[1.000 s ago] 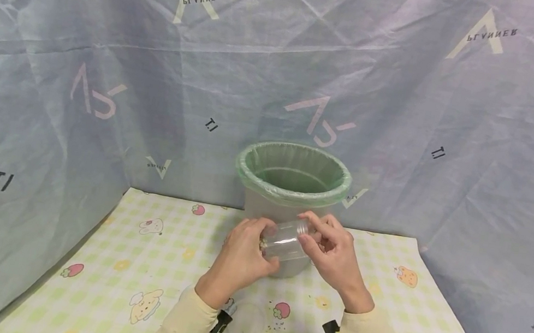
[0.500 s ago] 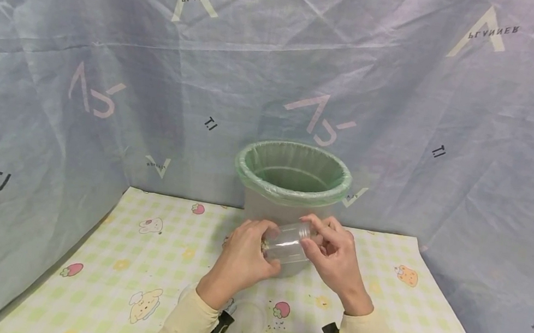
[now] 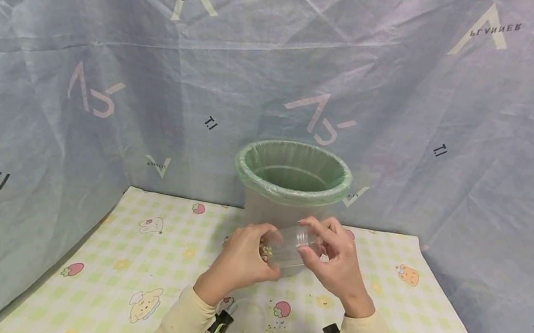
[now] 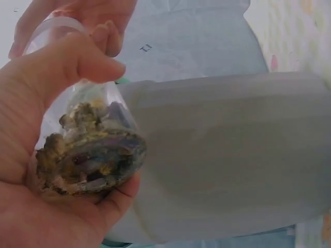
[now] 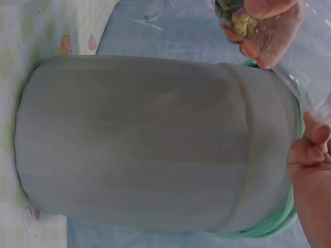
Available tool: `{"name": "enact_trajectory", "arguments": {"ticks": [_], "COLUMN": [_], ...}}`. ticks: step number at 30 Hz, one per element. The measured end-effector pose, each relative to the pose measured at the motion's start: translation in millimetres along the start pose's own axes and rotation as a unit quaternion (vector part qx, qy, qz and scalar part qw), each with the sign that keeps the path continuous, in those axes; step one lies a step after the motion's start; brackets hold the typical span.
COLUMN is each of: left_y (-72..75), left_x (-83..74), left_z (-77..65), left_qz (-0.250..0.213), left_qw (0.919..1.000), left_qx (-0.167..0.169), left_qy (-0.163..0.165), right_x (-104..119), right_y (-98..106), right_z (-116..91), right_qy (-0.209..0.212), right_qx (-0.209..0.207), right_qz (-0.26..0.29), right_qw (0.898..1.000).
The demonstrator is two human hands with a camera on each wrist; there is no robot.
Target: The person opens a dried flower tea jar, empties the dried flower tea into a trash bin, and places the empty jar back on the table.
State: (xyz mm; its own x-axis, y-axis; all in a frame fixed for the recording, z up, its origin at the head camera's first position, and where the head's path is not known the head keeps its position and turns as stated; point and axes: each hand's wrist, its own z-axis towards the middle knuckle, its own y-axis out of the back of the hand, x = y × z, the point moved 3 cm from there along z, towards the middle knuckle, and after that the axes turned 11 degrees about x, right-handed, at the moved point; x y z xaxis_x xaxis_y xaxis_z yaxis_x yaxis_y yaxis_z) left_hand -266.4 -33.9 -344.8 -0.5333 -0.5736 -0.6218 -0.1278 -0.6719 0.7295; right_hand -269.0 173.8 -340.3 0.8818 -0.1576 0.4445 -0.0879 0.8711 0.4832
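Note:
A clear plastic jar [image 3: 290, 246] is held on its side in front of the bin, its threaded mouth toward the right. My left hand [image 3: 239, 254] curls round its base end, thumb and fingers on opposite sides. Dried, brownish-yellow bits like tea flowers or herbs [image 4: 85, 155] lie against the jar's bottom, which shows plainly in the left wrist view. At the mouth end, my right hand [image 3: 335, 259] pinches the rim between thumb and index finger, its other fingers curled behind. The right wrist view catches this hand [image 5: 315, 150] only at its edge.
A grey bin [image 5: 139, 139] with a green liner [image 3: 290, 195] over its rim stands just behind the jar. On the checked tablecloth [image 3: 162, 264] lie a clear round lid [image 3: 249, 323] and scattered dark crumbs [image 3: 275, 329]. Blue-grey fabric [image 3: 115, 23] hangs around the back and sides.
The jar has turned slightly in my hands, and more of the dried bits show by my left hand. Both hands keep nearly the same place and hold.

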Motion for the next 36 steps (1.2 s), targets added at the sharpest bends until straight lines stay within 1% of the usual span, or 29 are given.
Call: {"name": "enact_trajectory", "arguments": {"ticks": [2,4,8,9,14,16,18,20,22,25,28,32,36], "left_y": [1.0,2.0,3.1,3.2,3.5,3.7,3.4,3.1,2.1,0.0,-2.8,-6.6,-9.0], "left_x": [-1.0,-1.9,-3.6,-4.0,-6.3,-6.9,-7.1,-7.3,-7.5,-8.5,-10.1,-11.4,-11.7], "left_z": [-0.2,-0.3,-0.5,-0.6,-0.4,0.1,0.4,0.5,-0.1,-1.0,-1.0,-0.5,-0.7], "left_qz": [0.001,0.009,0.033,0.039,0.056,0.062,0.068,0.076,0.083,0.091,0.100,0.116,0.122], "left_qw": [1.0000,1.0000,0.9992,0.9988,0.9972,0.9965,0.9956,0.9943,0.9933,0.9919,0.9898,0.9864,0.9854], "left_qx": [0.002,-0.002,-0.022,-0.028,-0.047,-0.053,-0.061,-0.071,-0.077,-0.085,-0.095,-0.105,-0.108], "left_qy": [0.001,0.001,-0.007,-0.009,-0.016,-0.018,-0.022,-0.023,-0.022,-0.024,-0.037,-0.051,-0.049], "right_x": [1.6,3.1,5.8,6.5,10.6,12.2,13.3,13.6,14.1,14.9,14.7,13.6,13.5], "right_y": [1.8,3.6,5.1,5.2,6.4,7.4,8.0,8.0,7.5,5.8,4.4,3.4,2.8], "right_z": [0.6,1.5,2.1,2.6,5.9,6.8,6.9,5.9,5.2,5.4,5.6,3.9,1.9], "right_qy": [0.002,-0.002,-0.033,-0.039,-0.061,-0.085,-0.120,-0.158,-0.187,-0.216,-0.247,-0.299,-0.334], "right_qx": [0.009,0.016,0.019,0.018,-0.001,-0.015,-0.029,-0.040,-0.047,-0.048,-0.049,-0.042,-0.024], "right_qz": [-0.004,-0.027,-0.082,-0.094,-0.104,-0.107,-0.105,-0.102,-0.101,-0.103,-0.117,-0.137,-0.144], "right_qw": [1.000,0.999,0.996,0.995,0.993,0.991,0.987,0.981,0.976,0.970,0.961,0.943,0.931]}}
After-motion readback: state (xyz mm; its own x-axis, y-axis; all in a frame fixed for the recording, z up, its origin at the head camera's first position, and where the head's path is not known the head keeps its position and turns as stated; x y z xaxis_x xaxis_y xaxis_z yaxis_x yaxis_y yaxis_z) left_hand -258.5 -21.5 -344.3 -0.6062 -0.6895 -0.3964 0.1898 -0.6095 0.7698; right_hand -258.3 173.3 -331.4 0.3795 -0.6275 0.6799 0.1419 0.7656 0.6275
